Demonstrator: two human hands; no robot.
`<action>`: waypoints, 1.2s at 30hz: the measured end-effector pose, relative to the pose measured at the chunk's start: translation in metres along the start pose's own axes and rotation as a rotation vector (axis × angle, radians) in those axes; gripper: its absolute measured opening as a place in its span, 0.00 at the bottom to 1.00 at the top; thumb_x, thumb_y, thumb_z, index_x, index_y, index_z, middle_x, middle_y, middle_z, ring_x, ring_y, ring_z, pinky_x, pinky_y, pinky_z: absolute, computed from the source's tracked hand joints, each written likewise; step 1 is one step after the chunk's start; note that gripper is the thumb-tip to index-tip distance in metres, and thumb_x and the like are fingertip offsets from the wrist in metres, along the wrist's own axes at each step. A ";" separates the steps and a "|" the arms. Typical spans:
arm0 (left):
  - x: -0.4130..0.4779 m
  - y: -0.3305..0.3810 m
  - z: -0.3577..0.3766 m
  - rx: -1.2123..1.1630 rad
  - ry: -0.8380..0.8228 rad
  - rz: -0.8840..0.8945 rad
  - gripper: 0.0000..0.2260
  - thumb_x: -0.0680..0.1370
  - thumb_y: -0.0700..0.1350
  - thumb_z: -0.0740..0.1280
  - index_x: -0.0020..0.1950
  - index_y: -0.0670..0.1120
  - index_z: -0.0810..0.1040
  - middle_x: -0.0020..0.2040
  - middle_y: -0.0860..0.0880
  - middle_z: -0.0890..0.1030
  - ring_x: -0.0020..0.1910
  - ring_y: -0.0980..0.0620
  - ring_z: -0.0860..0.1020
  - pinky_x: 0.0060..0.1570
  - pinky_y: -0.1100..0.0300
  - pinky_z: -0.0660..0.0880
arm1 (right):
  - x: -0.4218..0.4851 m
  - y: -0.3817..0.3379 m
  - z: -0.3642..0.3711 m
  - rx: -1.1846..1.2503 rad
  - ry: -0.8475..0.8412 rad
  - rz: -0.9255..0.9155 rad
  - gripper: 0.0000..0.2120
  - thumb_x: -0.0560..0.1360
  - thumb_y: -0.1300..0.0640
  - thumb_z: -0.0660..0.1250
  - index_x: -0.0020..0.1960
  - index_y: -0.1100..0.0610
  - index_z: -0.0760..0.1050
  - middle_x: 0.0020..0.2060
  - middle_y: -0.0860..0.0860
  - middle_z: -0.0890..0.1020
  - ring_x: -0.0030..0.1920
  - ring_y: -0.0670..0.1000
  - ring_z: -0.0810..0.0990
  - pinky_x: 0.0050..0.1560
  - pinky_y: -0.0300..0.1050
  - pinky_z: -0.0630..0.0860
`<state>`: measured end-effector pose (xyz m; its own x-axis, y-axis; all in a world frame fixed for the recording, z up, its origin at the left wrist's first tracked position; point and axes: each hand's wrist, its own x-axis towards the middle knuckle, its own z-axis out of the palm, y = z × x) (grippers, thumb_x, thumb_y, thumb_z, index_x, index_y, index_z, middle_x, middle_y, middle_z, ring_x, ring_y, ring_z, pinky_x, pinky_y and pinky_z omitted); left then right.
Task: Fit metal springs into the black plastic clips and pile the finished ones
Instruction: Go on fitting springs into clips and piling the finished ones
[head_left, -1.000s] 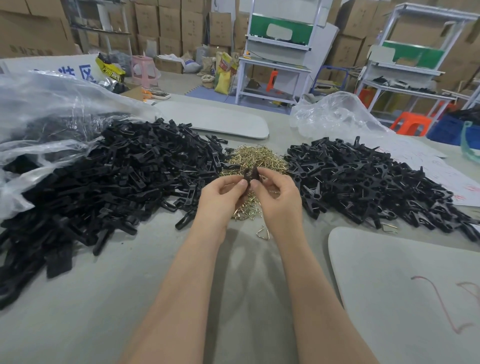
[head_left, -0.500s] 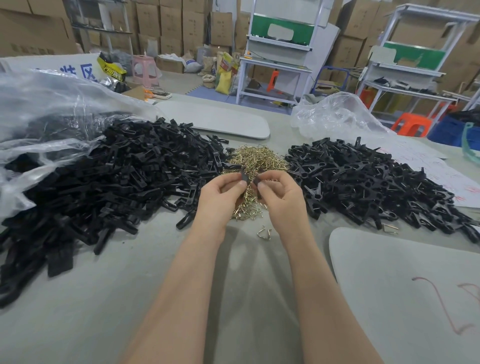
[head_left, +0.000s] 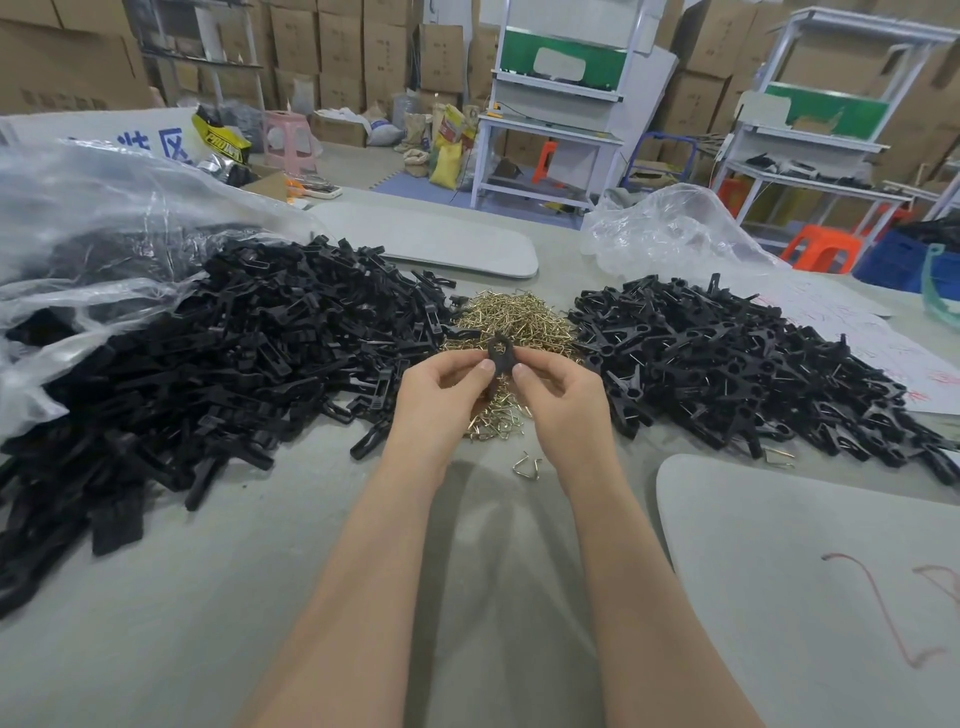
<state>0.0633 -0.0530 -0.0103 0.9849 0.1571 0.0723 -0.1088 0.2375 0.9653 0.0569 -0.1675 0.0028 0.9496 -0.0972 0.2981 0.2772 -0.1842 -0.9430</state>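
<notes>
Both hands hold one black plastic clip (head_left: 500, 356) upright above a heap of brass-coloured metal springs (head_left: 511, 325) in the middle of the table. My left hand (head_left: 441, 397) pinches the clip's left side and my right hand (head_left: 558, 397) pinches its right side. A big pile of black clip parts (head_left: 208, 374) spreads to the left. Another pile of black clips (head_left: 737, 364), with metal springs showing in them, lies to the right. A loose spring (head_left: 525, 464) lies on the table just below my hands.
Clear plastic bags lie at the far left (head_left: 78, 223) and behind the right pile (head_left: 670, 234). A grey board (head_left: 810, 582) covers the near right of the table, another board (head_left: 431, 239) lies at the back. White paper sheets (head_left: 878, 343) lie at right.
The clip has turned upright and stands higher between my fingertips, its ring end now showing. Both hands have lifted slightly. The piles have not moved.
</notes>
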 end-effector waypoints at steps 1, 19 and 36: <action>0.000 0.001 0.000 -0.004 -0.013 0.001 0.07 0.77 0.38 0.68 0.44 0.50 0.81 0.37 0.53 0.84 0.39 0.57 0.81 0.43 0.65 0.78 | 0.000 0.000 -0.001 0.030 0.002 0.014 0.11 0.77 0.68 0.63 0.54 0.56 0.79 0.43 0.48 0.84 0.43 0.42 0.82 0.48 0.36 0.78; -0.006 0.013 0.001 -0.214 -0.131 -0.117 0.05 0.75 0.33 0.67 0.48 0.40 0.79 0.39 0.46 0.81 0.37 0.56 0.82 0.41 0.68 0.78 | 0.007 -0.002 -0.024 0.199 -0.025 0.362 0.06 0.75 0.59 0.70 0.46 0.61 0.75 0.41 0.57 0.82 0.36 0.47 0.81 0.44 0.42 0.81; 0.002 0.012 -0.010 -0.603 0.066 -0.338 0.05 0.76 0.37 0.67 0.51 0.42 0.78 0.41 0.48 0.84 0.41 0.57 0.81 0.42 0.66 0.79 | -0.003 0.004 0.002 -0.853 -0.454 0.223 0.12 0.74 0.65 0.63 0.56 0.56 0.74 0.54 0.54 0.78 0.56 0.54 0.76 0.51 0.41 0.72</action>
<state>0.0625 -0.0400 -0.0014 0.9698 0.0344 -0.2413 0.1275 0.7720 0.6227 0.0551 -0.1663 -0.0027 0.9827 0.1353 -0.1264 0.0557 -0.8669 -0.4953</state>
